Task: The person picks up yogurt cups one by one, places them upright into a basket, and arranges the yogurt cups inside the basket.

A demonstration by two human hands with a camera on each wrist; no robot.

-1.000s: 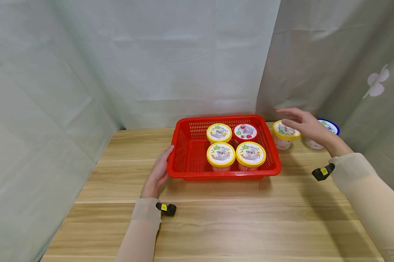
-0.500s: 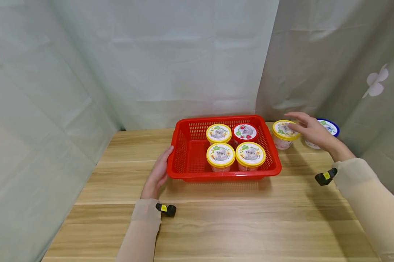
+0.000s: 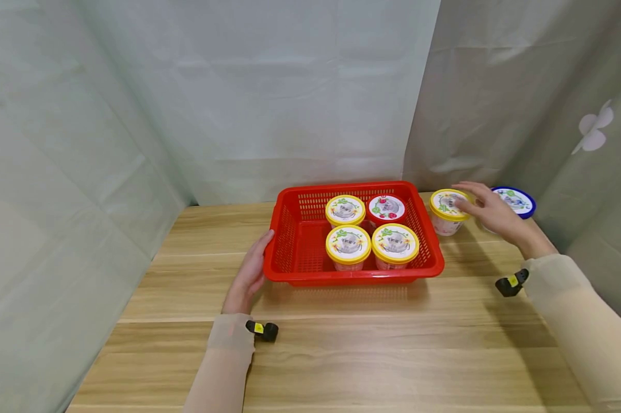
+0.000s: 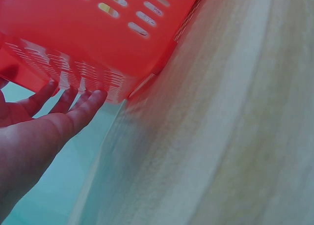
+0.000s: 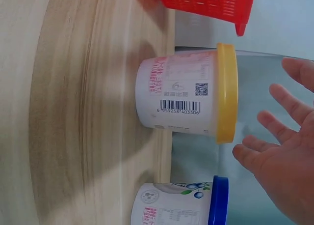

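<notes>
My left hand (image 3: 249,268) is at the left side of a red plastic basket (image 3: 310,278). In the left wrist view its nearly straight fingers (image 4: 88,109) rest against the slotted wall, just under the rim. My right hand (image 3: 493,213) hovers by a white tub with a yellow lid (image 3: 446,209) that stands right of the basket. Seen from the right wrist, its fingers are spread beside the lid with a gap between. Beyond that hand stands a blue-lidded tub (image 3: 516,202), partly hidden by it in the head view.
Inside the basket sit several tubs: a yellow-lidded tub (image 3: 345,209) and a red-lidded tub (image 3: 386,208) behind, two more yellow-lidded ones in front. The basket's left part shows bare red floor. Pale cloth (image 3: 300,103) hangs behind the wooden table (image 3: 367,355).
My right hand has moved slightly right and lower, beside the yellow-lidded tub, uncovering more of its lid. The left hand, basket and tubs have stayed in place.
</notes>
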